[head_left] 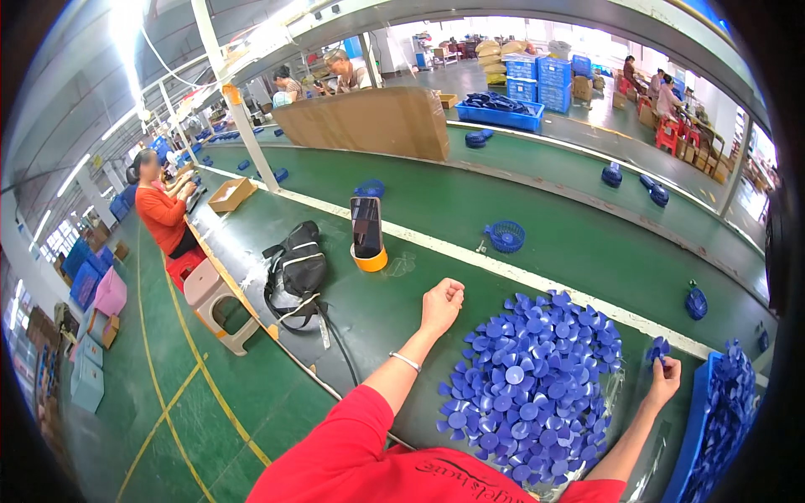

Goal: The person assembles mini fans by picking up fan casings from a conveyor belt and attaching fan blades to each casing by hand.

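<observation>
My left hand (442,307) hovers over the table to the left of a big heap of blue plastic discs (537,377). Its fingers are curled closed, and whatever they may hold is hidden. Beyond the heap's right side, my right hand (665,382) pinches a small blue plastic piece (658,347) between thumb and fingers. The heap's pieces are round and domed, lying loose on the dark table. To the right of that hand stands a blue bin (698,419), filled with similar blue pieces.
A phone (366,225) leans upright in a yellow tape roll (370,261). A black backpack (302,260) lies to its left. Blue plastic baskets (506,236) dot the green belt (436,205) behind a white rail. A co-worker in orange (161,210) sits at far left; cardboard (369,121) stands across the belt.
</observation>
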Motion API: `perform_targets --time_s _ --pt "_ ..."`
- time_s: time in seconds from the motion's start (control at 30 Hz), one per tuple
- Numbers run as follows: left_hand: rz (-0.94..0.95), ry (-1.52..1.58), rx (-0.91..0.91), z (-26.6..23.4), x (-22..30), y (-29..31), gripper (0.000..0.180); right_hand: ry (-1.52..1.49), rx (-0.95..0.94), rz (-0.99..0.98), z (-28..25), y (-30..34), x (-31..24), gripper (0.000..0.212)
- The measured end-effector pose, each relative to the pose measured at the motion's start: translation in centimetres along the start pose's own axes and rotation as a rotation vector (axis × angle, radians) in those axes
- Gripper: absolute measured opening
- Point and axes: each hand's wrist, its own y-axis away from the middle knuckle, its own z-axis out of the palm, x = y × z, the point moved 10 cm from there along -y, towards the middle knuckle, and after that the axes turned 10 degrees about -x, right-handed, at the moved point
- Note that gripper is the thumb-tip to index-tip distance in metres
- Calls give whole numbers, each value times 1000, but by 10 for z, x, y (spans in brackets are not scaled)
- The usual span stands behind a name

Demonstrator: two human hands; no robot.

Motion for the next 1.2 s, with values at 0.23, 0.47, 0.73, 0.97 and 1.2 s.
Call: perform_targets --time_s 0.23,0.47,0.73,0.97,1.2 --pt "-30 -5 -34 3 2 6 10 694 -178 -207 58 22 -50 22" --pt "-2 2 -29 6 3 3 10 719 -141 -40 39 18 -19 35" --pt "-28 83 -43 2 -11 1 8 874 -223 118 64 20 -43 32" --pt "-40 58 -89 8 -6 -3 7 848 -203 155 59 23 -36 33" --pt "-31 100 -66 7 -12 0 6 942 -154 89 61 26 -47 36"
